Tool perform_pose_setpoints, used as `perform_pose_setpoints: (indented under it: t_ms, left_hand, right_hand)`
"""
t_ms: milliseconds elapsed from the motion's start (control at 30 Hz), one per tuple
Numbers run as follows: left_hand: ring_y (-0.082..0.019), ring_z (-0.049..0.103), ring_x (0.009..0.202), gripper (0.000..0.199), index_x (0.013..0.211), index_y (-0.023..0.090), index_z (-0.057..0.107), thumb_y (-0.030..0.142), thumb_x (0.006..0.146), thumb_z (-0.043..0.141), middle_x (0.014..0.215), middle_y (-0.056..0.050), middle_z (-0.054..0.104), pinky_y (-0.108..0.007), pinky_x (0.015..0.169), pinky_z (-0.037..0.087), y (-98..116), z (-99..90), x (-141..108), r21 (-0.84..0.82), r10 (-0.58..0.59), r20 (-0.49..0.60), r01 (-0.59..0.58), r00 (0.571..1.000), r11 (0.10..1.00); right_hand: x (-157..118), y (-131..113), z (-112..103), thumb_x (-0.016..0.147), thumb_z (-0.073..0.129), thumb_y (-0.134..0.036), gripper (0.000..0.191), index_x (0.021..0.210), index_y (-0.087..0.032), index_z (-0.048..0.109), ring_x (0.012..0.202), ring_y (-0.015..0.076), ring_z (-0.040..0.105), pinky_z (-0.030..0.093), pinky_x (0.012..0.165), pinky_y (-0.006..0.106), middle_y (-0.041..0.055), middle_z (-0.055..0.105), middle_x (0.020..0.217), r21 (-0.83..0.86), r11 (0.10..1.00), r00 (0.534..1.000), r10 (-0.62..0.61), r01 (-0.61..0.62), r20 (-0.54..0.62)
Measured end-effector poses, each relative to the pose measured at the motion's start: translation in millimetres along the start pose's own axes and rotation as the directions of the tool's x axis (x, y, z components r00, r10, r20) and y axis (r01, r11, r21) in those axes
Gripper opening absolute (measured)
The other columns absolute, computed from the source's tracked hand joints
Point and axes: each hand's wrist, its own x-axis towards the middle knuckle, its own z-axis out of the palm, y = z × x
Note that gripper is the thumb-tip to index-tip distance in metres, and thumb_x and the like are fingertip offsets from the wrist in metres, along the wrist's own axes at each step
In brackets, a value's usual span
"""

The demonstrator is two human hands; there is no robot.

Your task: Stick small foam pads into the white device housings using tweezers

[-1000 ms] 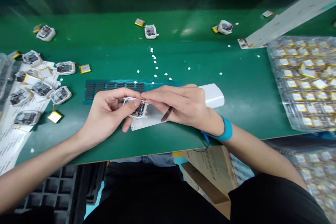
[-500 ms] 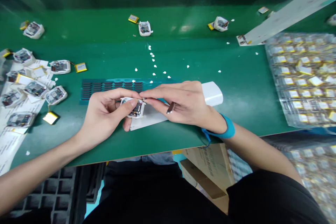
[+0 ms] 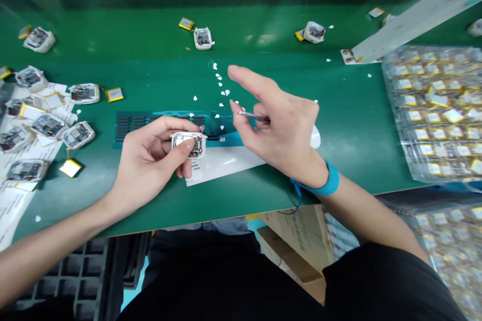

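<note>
My left hand [image 3: 154,153] grips a white square watch case [image 3: 187,136] with its circuit board facing up; the thumb presses on the board. Held in the curled fingers of my right hand [image 3: 282,130] is a slim metal tool [image 3: 251,116] that looks like tweezers. The right thumb and index finger are spread apart with nothing between them, over the mat to the right of the case. Small white round tabs [image 3: 217,116] are scattered between and beyond my hands. Under them lie a white sheet [image 3: 222,163] and a teal strip [image 3: 122,144] with rows of black pieces.
Several opened cases with wired batteries [image 3: 85,93] lie at the left, some on printed paper [image 3: 15,210]. More cases [image 3: 203,38] stand along the back. A clear tray of batteries [image 3: 433,115] fills the right, beside a slanted white post [image 3: 410,15]. A blue wrist strap [image 3: 327,180] trails a cord.
My right hand has left the watch case, moving up and to the right, and its thumb and index finger have parted. The left hand still holds the case, slightly higher.
</note>
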Motion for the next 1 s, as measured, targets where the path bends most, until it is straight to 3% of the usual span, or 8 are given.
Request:
perform_pose_setpoints:
  t_ms: [67, 200, 333, 467, 567, 700, 833, 1000]
  left_hand:
    - [-0.012, 0.065, 0.047, 0.012, 0.100, 0.016, 0.074, 0.015, 0.089, 0.075, 0.065, 0.001, 0.069, -0.022, 0.046, 0.055, 1.1, 0.6, 0.0, 0.016, 0.020, 0.002, -0.020, 1.000, 1.000]
    - [-0.013, 0.066, 0.049, 0.010, 0.099, 0.017, 0.071, 0.016, 0.089, 0.075, 0.066, 0.001, 0.070, -0.022, 0.048, 0.058, 0.7, 1.0, 0.2, 0.061, 0.046, 0.008, -0.047, 0.999, 0.997]
    - [-0.013, 0.067, 0.046, 0.011, 0.098, 0.017, 0.068, 0.015, 0.088, 0.074, 0.064, 0.001, 0.070, -0.022, 0.046, 0.057, -1.2, 2.1, 1.2, 0.080, 0.038, -0.017, -0.036, 0.999, 0.996]
    - [-0.014, 0.068, 0.045, 0.012, 0.096, 0.017, 0.066, 0.014, 0.087, 0.073, 0.064, 0.002, 0.071, -0.021, 0.044, 0.056, -4.0, 5.1, 0.5, 0.056, 0.033, -0.020, -0.032, 0.999, 0.998]
    - [-0.013, 0.070, 0.048, 0.011, 0.093, 0.017, 0.066, 0.012, 0.087, 0.073, 0.067, 0.003, 0.073, -0.020, 0.046, 0.059, -5.3, 8.1, -4.0, 0.084, 0.080, -0.036, -0.076, 0.996, 0.994]
    - [-0.012, 0.075, 0.054, 0.013, 0.089, 0.019, 0.067, 0.009, 0.087, 0.075, 0.070, 0.005, 0.075, -0.016, 0.052, 0.062, -5.8, 11.0, -12.3, 0.174, 0.177, -0.060, -0.164, 0.982, 0.971]
    - [-0.012, 0.077, 0.056, 0.013, 0.091, 0.020, 0.068, 0.010, 0.089, 0.075, 0.070, 0.006, 0.075, -0.014, 0.054, 0.063, -6.3, 10.7, -14.5, 0.223, 0.235, -0.051, -0.218, 0.971, 0.950]
    - [-0.011, 0.076, 0.056, 0.013, 0.089, 0.020, 0.067, 0.009, 0.089, 0.074, 0.071, 0.005, 0.075, -0.013, 0.052, 0.061, -4.5, 9.9, -12.4, 0.216, 0.240, -0.065, -0.221, 0.968, 0.951]
  right_hand:
    - [-1.9, 0.0, 0.2, 0.102, 0.061, -0.009, 0.033, 0.133, -0.015, 0.070, 0.111, 0.0170, 0.080, 0.064, 0.079, 0.019, 0.0084, 0.075, 0.138, -0.050, 0.994, 0.994, -0.094, 0.097, 0.053]
    - [-10.4, -0.3, 1.0, 0.106, 0.059, -0.015, 0.022, 0.121, -0.020, 0.075, 0.096, 0.0112, 0.081, 0.054, 0.057, 0.016, 0.0038, 0.078, 0.133, -0.070, 0.970, 0.961, -0.220, 0.234, 0.166]
    - [-10.1, -1.2, -5.5, 0.105, 0.054, -0.006, 0.027, 0.117, -0.016, 0.075, 0.090, 0.0105, 0.080, 0.054, 0.057, 0.017, 0.0031, 0.082, 0.122, -0.097, 0.939, 0.932, -0.309, 0.331, 0.190]
    - [-5.9, -5.4, -12.2, 0.107, 0.049, -0.007, 0.028, 0.116, -0.014, 0.074, 0.081, 0.0097, 0.079, 0.052, 0.051, 0.020, 0.0020, 0.083, 0.116, -0.126, 0.907, 0.894, -0.359, 0.401, 0.267]
    - [-9.5, -8.0, -10.2, 0.107, 0.052, -0.010, 0.025, 0.119, -0.011, 0.073, 0.083, 0.0116, 0.079, 0.053, 0.052, 0.022, 0.0071, 0.082, 0.121, -0.123, 0.904, 0.892, -0.368, 0.409, 0.265]
    - [-18.9, -9.4, -3.3, 0.106, 0.056, -0.014, 0.024, 0.122, -0.004, 0.071, 0.084, 0.0146, 0.080, 0.057, 0.054, 0.025, 0.0169, 0.079, 0.128, -0.116, 0.895, 0.896, -0.409, 0.431, 0.174]
    - [-20.9, -12.2, -0.9, 0.108, 0.054, -0.017, 0.024, 0.122, -0.011, 0.072, 0.083, 0.0125, 0.080, 0.059, 0.056, 0.023, 0.0118, 0.078, 0.130, -0.155, 0.895, 0.905, -0.395, 0.418, 0.159]
    - [-14.3, -17.6, -1.8, 0.105, 0.067, -0.025, 0.024, 0.128, -0.017, 0.071, 0.086, 0.0130, 0.082, 0.063, 0.064, 0.020, 0.0050, 0.084, 0.116, -0.153, 0.964, 0.974, -0.202, 0.216, 0.104]
